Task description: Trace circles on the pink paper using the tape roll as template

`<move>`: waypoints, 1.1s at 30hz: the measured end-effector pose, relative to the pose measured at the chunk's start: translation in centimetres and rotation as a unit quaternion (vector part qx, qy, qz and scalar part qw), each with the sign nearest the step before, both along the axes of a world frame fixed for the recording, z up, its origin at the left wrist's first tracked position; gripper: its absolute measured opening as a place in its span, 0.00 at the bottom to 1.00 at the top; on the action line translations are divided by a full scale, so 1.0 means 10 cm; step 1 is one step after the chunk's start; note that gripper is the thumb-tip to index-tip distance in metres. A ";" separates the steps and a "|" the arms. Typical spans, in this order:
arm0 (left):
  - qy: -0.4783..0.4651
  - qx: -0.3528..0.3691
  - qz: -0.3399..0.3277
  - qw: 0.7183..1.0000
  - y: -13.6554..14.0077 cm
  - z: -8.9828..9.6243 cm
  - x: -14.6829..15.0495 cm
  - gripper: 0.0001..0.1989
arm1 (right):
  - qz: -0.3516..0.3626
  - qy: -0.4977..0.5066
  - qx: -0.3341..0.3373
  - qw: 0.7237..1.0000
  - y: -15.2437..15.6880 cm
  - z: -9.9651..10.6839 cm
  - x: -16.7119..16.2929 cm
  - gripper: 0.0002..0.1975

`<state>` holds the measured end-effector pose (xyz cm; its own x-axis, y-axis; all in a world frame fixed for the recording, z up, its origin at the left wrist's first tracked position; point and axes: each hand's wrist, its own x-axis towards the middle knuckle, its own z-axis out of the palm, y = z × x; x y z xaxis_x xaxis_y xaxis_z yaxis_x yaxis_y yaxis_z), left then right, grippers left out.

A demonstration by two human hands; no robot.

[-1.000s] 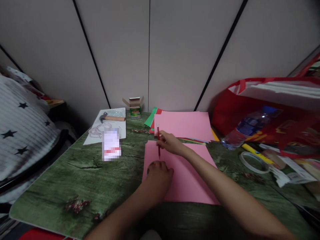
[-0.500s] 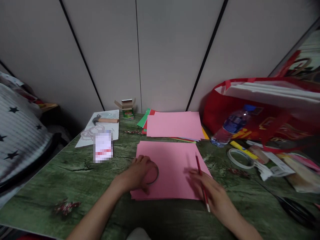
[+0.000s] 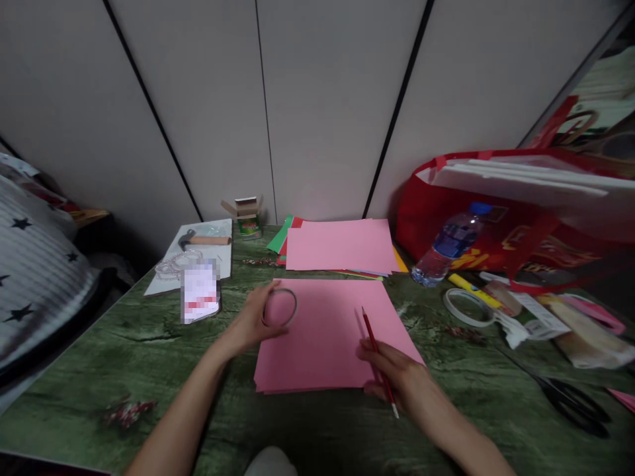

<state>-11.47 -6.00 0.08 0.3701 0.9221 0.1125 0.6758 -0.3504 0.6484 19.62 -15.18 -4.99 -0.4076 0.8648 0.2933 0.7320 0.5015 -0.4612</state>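
Observation:
My left hand (image 3: 252, 322) curves around a thin dark ring (image 3: 296, 308) at the upper left of a stack of pink paper (image 3: 327, 344). Its thumb and fingers grip the ring from the left side, and pink paper shows through the middle. What the ring is made of cannot be made out. In my right hand (image 3: 407, 378) is a red pencil (image 3: 373, 336), held between thumb and fingers. The pencil's tip points up and away, over the right part of the pink paper, with its white end towards me.
More coloured paper (image 3: 340, 246) lies behind. To the left are a phone (image 3: 201, 291), a hammer (image 3: 206, 240) and a small open box (image 3: 249, 225). On the right stand a water bottle (image 3: 449, 244) and a red bag (image 3: 421, 198), with a tape roll (image 3: 469, 322) and scissors (image 3: 570, 403) nearer.
My left hand has moved the ring up and left on the pink paper. My right hand has shifted left with the pencil. The view has turned slightly.

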 end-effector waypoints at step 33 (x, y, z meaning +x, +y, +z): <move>-0.148 0.038 0.180 0.972 0.22 -0.28 -0.06 0.36 | 0.040 -0.266 0.244 0.932 0.02 -0.12 -0.12 0.18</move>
